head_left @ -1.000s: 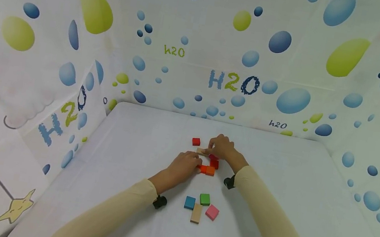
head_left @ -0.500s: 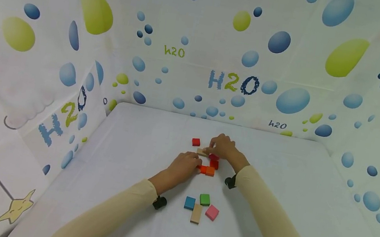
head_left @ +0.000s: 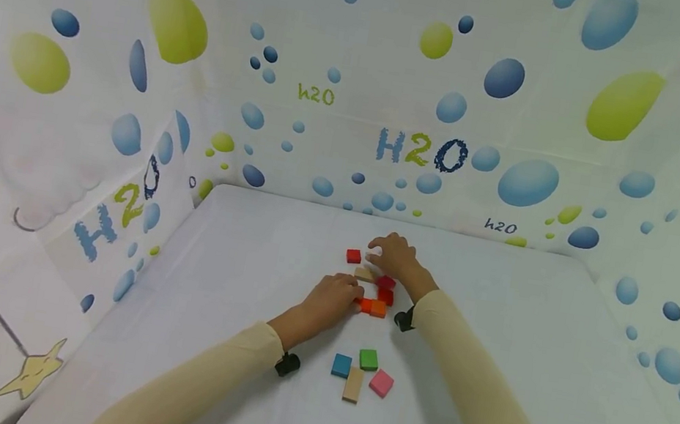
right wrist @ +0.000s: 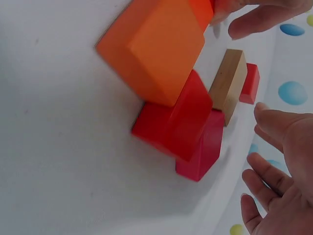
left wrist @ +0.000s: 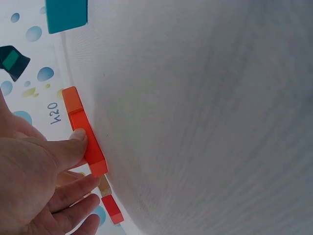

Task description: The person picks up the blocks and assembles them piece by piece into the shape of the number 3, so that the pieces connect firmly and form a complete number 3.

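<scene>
Near the middle of the head view, the left hand (head_left: pixel 329 301) pinches a bright red-orange block (head_left: pixel 366 306). A long tan wooden block (head_left: pixel 364 274) lies higher up. A square orange block (head_left: pixel 378 309) touches the red-orange one's right side. The right hand (head_left: pixel 396 256), fingers loosely apart, holds nothing.

Bubble-printed pale walls (head_left: pixel 379 48), white table (head_left: pixel 239 255)

A tan block (right wrist: pixel 228 81) looks wooden (smooth and matt), the tabletop (left wrist: pixel 195 117) cloth-like.
</scene>
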`<state>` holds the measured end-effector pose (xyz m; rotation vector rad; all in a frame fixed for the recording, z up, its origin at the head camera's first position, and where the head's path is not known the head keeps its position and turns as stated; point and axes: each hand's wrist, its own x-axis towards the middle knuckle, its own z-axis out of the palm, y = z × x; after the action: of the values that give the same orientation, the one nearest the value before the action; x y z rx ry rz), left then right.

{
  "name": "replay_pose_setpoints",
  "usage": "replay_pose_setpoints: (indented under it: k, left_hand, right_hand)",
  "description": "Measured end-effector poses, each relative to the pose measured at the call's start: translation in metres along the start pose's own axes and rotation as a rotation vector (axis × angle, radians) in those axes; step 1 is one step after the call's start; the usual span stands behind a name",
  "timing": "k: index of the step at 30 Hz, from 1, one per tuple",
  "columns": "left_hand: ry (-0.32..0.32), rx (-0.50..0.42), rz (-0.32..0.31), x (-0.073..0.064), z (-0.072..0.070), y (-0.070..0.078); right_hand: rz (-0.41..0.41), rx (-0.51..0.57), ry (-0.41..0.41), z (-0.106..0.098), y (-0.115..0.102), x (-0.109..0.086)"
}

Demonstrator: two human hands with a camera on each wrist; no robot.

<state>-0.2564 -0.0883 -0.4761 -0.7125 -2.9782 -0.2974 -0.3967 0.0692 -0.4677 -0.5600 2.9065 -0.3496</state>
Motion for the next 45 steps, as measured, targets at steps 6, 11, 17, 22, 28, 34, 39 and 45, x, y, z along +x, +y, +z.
replay_pose_setpoints:
  k: [6,11,17,22,28,34,39,45]
  left_hand:
    - [-0.006,0.0,0.01,-0.002,0.0,0.0]
    - [0.022,-0.014,0.025,-0.002,0.001,-0.001]
    - [0.056,0.001,0.033,-0.001,0.002,-0.001]
    - [0.062,0.002,0.029,0.0,0.003,-0.002]
    - [0.096,-0.013,0.057,-0.001,0.002,-0.002]
    - [0.089,-0.025,0.054,-0.002,0.002,-0.002]
    - [0.061,-0.03,0.03,-0.002,0.0,-0.002]
    - [0.063,-0.032,0.032,-0.003,0.0,-0.001]
  right_hand:
    - [-0.024,0.009,-0.024,0.006,-0.015,0.004]
    - [-0.032,-0.003,-0.042,0.008,-0.023,0.009]
    - [-0.008,0.033,-0.05,0.008,-0.025,0.015]
    - [0.007,0.099,-0.068,0.008,-0.025,0.015]
    - [0.008,0.114,-0.112,0.007,-0.031,0.012]
    - [-0.002,0.105,-0.144,0.004,-0.037,0.008]
    - [-0.028,0.083,-0.158,0.003,-0.038,0.009]
    - [-0.009,0.079,-0.192,0.002,-0.039,0.008]
